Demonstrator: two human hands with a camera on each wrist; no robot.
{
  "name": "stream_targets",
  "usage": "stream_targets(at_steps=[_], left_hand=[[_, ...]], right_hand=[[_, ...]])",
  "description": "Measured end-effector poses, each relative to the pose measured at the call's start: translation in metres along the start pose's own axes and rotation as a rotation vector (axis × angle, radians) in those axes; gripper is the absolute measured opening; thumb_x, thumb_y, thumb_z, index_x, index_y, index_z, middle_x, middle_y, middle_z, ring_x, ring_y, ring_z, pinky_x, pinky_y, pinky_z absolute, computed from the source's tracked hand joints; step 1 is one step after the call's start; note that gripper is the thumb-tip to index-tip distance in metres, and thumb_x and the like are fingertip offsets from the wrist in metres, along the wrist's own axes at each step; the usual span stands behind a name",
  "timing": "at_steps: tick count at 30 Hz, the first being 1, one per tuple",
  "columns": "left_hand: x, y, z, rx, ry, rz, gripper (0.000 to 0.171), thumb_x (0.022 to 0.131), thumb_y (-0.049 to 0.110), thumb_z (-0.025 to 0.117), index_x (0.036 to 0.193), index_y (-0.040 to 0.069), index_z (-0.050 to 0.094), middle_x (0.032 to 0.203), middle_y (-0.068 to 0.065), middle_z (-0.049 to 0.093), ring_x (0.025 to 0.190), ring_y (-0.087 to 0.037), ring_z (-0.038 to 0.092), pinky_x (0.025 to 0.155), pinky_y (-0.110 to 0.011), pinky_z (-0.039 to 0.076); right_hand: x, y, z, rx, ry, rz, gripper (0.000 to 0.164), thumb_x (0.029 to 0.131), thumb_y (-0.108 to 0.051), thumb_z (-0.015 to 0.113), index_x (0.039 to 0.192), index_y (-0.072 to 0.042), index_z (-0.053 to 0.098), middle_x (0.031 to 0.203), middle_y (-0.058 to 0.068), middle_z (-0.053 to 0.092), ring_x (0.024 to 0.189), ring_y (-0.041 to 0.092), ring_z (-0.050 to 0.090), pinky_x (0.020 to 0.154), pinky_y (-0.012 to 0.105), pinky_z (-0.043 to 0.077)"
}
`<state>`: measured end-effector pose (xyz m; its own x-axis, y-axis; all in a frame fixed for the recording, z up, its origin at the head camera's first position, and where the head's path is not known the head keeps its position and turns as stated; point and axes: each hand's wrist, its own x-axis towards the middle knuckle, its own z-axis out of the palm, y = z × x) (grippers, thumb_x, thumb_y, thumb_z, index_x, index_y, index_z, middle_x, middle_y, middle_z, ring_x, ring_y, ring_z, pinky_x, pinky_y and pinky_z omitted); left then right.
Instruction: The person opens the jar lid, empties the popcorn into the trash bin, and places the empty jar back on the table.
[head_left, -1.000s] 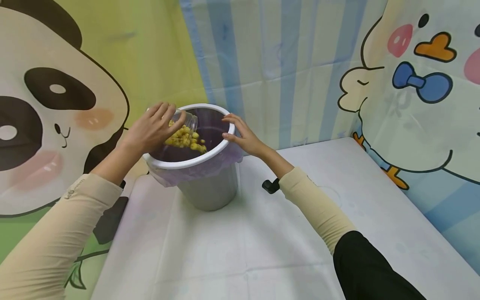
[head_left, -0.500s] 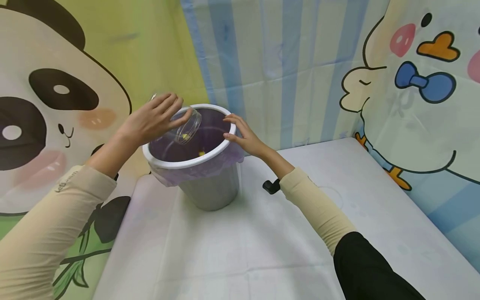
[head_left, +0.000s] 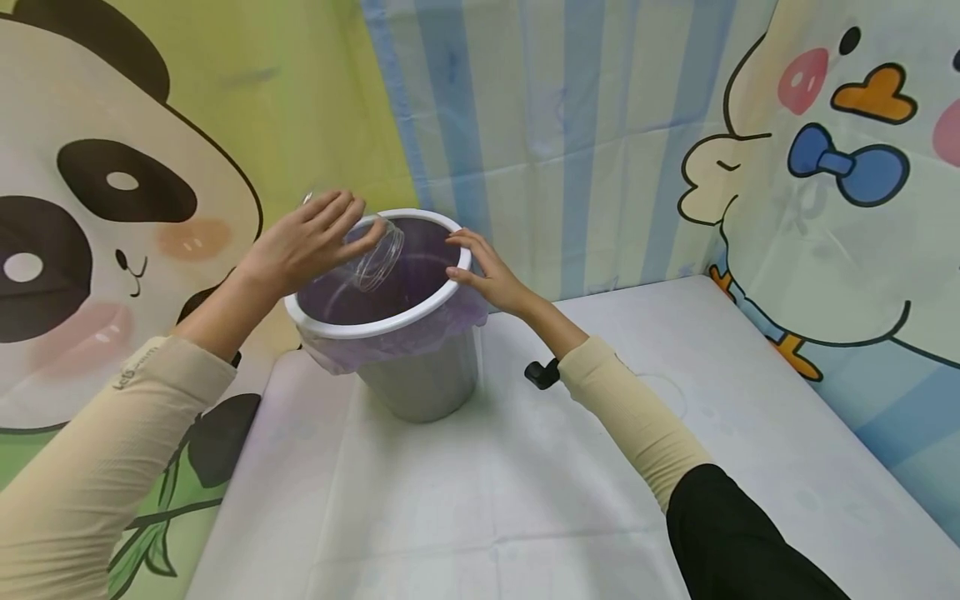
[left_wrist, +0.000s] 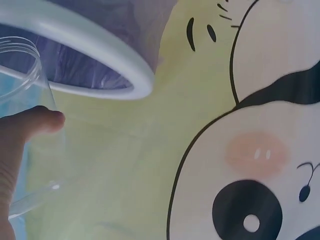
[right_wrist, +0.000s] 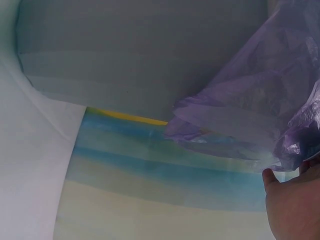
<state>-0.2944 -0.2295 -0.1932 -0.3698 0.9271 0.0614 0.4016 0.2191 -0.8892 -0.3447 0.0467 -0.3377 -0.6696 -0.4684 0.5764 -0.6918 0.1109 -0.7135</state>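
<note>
My left hand (head_left: 311,237) holds a clear jar (head_left: 381,257), tipped with its mouth over the bin. In the left wrist view the thumb lies along the see-through wall of the jar (left_wrist: 47,150), and no yellow pieces show inside it. The grey bin (head_left: 420,383) stands upright with a white rim (head_left: 360,331) and a purple bag (head_left: 337,354) folded over its edge. At the right side of that rim, my right hand (head_left: 491,271) grips it, thumb outside. The right wrist view shows this hand (right_wrist: 295,205) beside the crumpled purple bag (right_wrist: 260,100). The bin's bottom is hidden.
The bin stands on a table with a white cloth (head_left: 480,492). Cartoon-printed curtains (head_left: 517,125) hang behind and at both sides, close to the table's edges. A small black device (head_left: 542,374) sits at the right wrist.
Yellow pieces poured from the jar into the bin and no longer show. The left hand rose slightly and tipped the jar further, then stayed nearly still. The right hand kept its place.
</note>
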Motion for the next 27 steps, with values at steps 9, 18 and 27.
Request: stream_targets(at_steps=[9, 18, 27], left_hand=[[-0.001, 0.03, 0.012, -0.45, -0.112, -0.448, 0.105, 0.048, 0.018, 0.089, 0.132, 0.003, 0.028, 0.12, -0.033, 0.039, 0.11, -0.048, 0.039, 0.096, -0.053, 0.031], [0.02, 0.055, -0.001, -0.821, 0.005, -1.042, 0.113, 0.048, 0.033, 0.088, 0.137, 0.002, 0.026, 0.119, -0.029, 0.042, 0.107, -0.044, 0.041, 0.092, -0.052, 0.031], [0.051, 0.057, -0.078, -0.837, 0.256, -1.351, 0.115, 0.052, 0.049, 0.085, 0.141, 0.009, 0.023, 0.125, -0.016, 0.043, 0.113, -0.03, 0.041, 0.094, -0.041, 0.034]], right_hand=[[0.0, -0.002, 0.001, 0.003, -0.001, 0.01, 0.067, 0.088, -0.05, 0.05, 0.137, -0.006, 0.038, 0.147, 0.011, 0.021, 0.136, 0.01, 0.011, 0.109, 0.042, 0.014], [-0.001, 0.0, 0.003, 0.007, 0.004, -0.006, 0.066, 0.089, -0.049, 0.049, 0.137, -0.005, 0.038, 0.146, 0.012, 0.022, 0.137, 0.01, 0.01, 0.109, 0.04, 0.012], [-0.005, -0.037, -0.001, 0.047, -0.013, 0.022, 0.049, 0.089, -0.006, 0.048, 0.135, 0.007, 0.035, 0.145, 0.025, 0.018, 0.138, 0.032, 0.006, 0.109, 0.043, 0.01]])
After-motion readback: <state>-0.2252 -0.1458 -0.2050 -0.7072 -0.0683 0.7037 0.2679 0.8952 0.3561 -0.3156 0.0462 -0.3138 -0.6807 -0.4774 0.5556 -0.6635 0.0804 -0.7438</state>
